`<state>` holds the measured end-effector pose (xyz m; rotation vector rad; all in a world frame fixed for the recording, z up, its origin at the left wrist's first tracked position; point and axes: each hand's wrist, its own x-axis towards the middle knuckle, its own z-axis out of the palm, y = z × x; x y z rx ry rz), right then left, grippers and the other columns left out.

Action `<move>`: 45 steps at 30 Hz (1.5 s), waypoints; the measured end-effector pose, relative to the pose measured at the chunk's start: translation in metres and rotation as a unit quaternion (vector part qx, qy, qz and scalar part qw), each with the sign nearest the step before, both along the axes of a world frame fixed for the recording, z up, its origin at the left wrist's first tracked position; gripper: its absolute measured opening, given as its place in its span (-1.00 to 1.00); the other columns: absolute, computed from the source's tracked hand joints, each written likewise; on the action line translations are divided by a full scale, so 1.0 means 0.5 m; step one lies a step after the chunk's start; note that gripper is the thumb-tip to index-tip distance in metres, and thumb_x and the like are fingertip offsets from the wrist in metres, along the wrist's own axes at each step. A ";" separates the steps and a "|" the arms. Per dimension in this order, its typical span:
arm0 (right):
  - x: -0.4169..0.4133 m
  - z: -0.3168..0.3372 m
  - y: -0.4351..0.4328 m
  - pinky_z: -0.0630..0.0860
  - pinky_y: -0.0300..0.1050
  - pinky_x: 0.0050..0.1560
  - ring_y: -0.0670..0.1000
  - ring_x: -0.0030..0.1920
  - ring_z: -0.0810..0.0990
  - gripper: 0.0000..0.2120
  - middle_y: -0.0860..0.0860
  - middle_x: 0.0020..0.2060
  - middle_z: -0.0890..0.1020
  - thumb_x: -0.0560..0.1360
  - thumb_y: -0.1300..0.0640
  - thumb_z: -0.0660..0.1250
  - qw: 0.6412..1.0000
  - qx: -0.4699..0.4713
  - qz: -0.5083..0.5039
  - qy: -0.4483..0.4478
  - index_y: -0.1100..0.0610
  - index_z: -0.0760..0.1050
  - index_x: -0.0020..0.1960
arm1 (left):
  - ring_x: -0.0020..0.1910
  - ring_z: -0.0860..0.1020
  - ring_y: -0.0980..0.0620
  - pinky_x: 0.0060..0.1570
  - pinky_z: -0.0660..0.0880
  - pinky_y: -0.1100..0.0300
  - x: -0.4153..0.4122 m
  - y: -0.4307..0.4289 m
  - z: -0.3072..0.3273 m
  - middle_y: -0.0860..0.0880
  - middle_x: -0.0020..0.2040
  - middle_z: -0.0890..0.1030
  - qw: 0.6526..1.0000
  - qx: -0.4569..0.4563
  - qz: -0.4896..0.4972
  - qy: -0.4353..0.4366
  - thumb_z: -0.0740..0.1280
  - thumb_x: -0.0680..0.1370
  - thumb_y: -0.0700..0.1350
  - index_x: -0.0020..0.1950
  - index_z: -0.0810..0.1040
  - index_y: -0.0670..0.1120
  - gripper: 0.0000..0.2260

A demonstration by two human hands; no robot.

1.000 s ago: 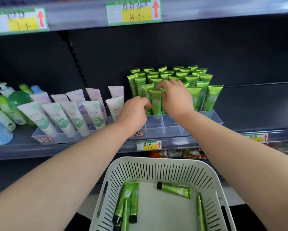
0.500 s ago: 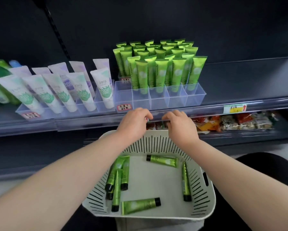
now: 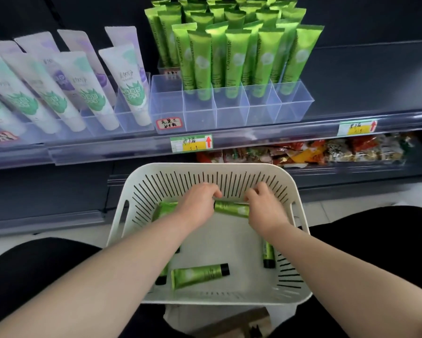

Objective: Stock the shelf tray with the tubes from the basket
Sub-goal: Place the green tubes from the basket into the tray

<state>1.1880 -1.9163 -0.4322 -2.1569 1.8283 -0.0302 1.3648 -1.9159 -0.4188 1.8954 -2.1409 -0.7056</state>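
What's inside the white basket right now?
Loose green tubes: a far tube between the left hand and right hand, a front tube, a right tube. Others lie partly hidden under the left forearm, so the count is unclear.

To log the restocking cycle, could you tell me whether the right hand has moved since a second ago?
Yes: the right hand has come down from the shelf tray into the basket.
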 end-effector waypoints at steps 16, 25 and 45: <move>0.006 -0.140 0.031 0.45 -0.06 0.13 0.16 0.16 0.48 -0.56 0.21 0.33 0.27 0.53 0.32 0.14 0.973 0.207 -0.093 0.042 0.23 0.23 0.40 | 0.21 0.49 -0.05 0.18 0.46 0.04 0.025 0.002 -0.087 -0.03 0.21 0.56 0.996 0.079 0.033 -0.022 0.23 0.58 -0.30 0.19 0.58 -0.02 -0.71; 0.000 -0.160 0.024 0.38 0.06 0.32 0.21 0.34 0.34 -0.41 0.20 0.36 0.27 0.52 0.29 0.21 0.950 0.283 -0.124 0.037 0.16 0.10 0.50 | 0.19 0.50 -0.05 0.13 0.49 -0.01 0.032 0.000 -0.123 -0.03 0.21 0.55 0.994 0.097 0.027 -0.033 0.24 0.57 -0.28 0.19 0.56 -0.01 -0.73; 0.011 -0.146 0.009 0.44 -0.05 -0.04 0.15 0.10 0.53 -0.70 0.11 0.12 0.53 0.57 0.11 0.15 0.962 0.245 -0.117 0.043 0.14 0.34 0.28 | 0.34 0.24 -0.14 0.28 0.28 0.01 -0.030 -0.013 -0.163 -0.11 0.41 0.28 0.939 0.078 -0.205 -0.266 0.10 0.57 -0.29 0.57 0.06 -0.14 -0.45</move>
